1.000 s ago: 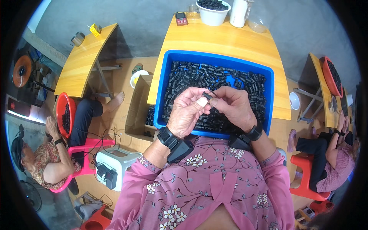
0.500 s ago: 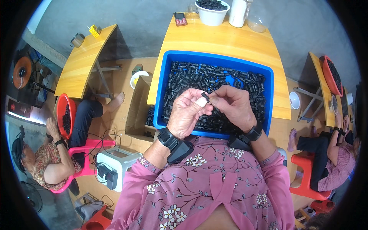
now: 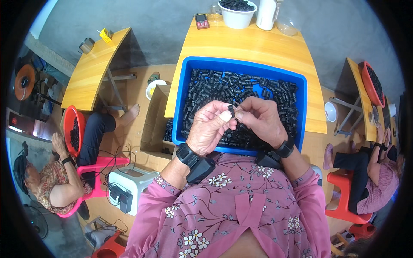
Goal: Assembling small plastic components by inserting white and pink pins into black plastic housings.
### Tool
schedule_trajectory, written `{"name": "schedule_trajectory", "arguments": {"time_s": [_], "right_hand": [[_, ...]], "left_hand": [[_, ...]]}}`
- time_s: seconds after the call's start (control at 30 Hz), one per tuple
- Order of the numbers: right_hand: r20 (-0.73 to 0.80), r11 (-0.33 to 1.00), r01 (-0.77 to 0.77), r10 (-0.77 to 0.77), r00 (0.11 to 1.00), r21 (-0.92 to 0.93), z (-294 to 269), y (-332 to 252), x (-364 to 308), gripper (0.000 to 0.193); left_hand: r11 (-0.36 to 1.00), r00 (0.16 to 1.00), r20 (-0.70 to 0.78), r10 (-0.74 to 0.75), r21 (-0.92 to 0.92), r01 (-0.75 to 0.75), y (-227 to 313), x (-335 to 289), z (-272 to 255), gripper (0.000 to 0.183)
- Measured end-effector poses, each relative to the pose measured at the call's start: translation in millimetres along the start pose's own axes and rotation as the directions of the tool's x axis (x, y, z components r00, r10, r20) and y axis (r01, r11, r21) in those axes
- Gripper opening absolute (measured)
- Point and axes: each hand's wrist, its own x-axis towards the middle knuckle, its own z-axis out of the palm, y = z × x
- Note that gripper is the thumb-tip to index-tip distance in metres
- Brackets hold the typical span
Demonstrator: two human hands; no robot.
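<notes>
My left hand and my right hand meet above the near part of a blue tub. Between their fingertips they pinch a small black plastic part. The tub is filled with several more black plastic parts of the same kind. It rests on a yellow wooden table. Both my wrists wear black bands with boxes attached.
A white bowl of black parts, a white jug and a small device stand at the table's far edge. An open cardboard box sits left of the table. A person with a red basin sits at left, another person at right.
My hands stay together over the tub. The fingers have shifted slightly on the small part; the pale piece seen at my left fingertips earlier no longer shows.
</notes>
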Motion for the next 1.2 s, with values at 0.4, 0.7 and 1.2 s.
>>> {"name": "schedule_trajectory", "arguments": {"time_s": [0.4,0.7,1.2], "right_hand": [[-0.014,0.999,0.028,-0.029,0.999,-0.038,2,-15,-4,0.018],[0.071,0.879,0.394,-0.39,0.918,-0.267,5,-2,2,0.018],[0.07,0.854,0.402,-0.403,0.913,-0.329,4,-2,3,0.018]], "left_hand": [[0.975,0.993,0.0,-0.117,-0.188,0.115,3,1,-4,0.017],[0.932,0.994,-0.011,-0.106,-0.349,0.096,0,1,-9,0.017],[0.93,0.993,-0.02,-0.118,-0.354,0.104,-2,1,-8,0.012]]}}
